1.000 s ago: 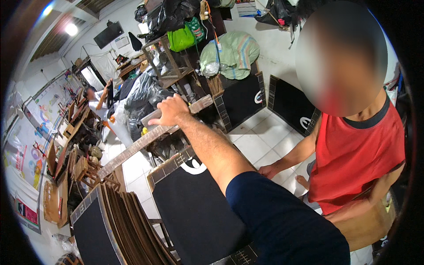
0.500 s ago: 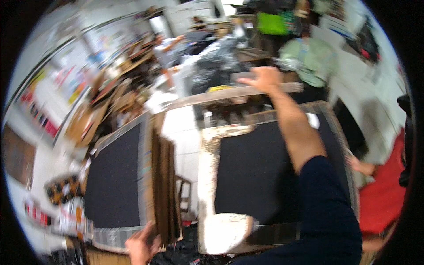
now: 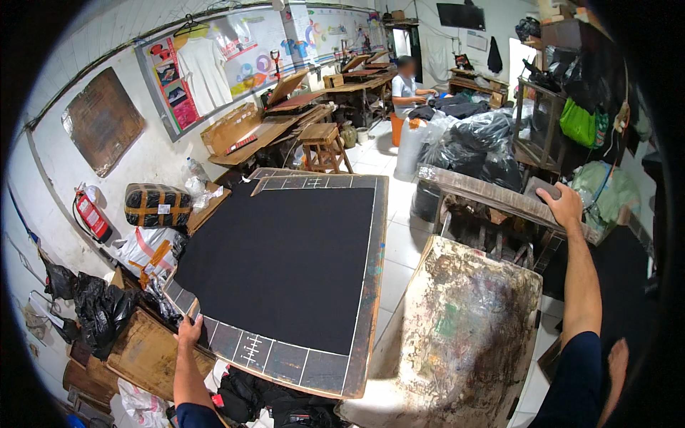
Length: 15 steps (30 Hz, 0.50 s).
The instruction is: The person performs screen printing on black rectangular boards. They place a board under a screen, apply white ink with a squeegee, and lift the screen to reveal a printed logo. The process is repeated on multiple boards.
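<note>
Leftmost, a red fire extinguisher is hanging on the white wall, and a black bundle wrapped in brown tape is resting near it. Next, our left hand is gripping the near left corner of a flat board, its fingers narrowing onto the edge. This board is lying left of centre before us, bearing a black sheet inside a dark border marked with white lines. Beyond it, a small wooden stool is standing, and farther back a person in a light shirt is holding their arms forward. Rightward, a paint-stained panel is lying apart from our board. Past its far edge, a worn wooden beam is running across, and our right hand is resting near its right end, thumb touching a small grey-brown block; we cannot tell whether the fingers are closing around it. Beyond that hand, a pale green sack is bulging.
</note>
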### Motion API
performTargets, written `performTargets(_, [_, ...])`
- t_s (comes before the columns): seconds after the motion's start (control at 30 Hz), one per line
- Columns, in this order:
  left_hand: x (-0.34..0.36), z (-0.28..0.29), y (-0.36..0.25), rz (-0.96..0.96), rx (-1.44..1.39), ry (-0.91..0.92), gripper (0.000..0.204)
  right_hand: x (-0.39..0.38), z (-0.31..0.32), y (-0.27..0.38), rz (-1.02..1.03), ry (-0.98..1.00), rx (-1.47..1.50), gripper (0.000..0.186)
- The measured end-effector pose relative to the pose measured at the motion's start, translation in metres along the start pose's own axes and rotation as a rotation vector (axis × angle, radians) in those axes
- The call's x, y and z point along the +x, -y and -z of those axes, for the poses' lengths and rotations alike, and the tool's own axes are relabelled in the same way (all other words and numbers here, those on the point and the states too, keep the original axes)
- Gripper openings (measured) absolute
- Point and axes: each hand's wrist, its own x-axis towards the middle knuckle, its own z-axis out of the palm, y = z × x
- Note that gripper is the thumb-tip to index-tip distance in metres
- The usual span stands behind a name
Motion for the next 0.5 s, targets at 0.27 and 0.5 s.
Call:
performTargets(0.27, [-0.073,0.003,-0.022,0.046,-1.042,0.415,0.051,0.012,0.005,0.0,0.011,0.081,0.021,0.085])
performTargets(0.5, [-0.25,-0.071,-0.06,-0.169,-1.021,-0.263,0.044,0.008,0.0,-0.002,0.042,-0.008,-0.042,0.086])
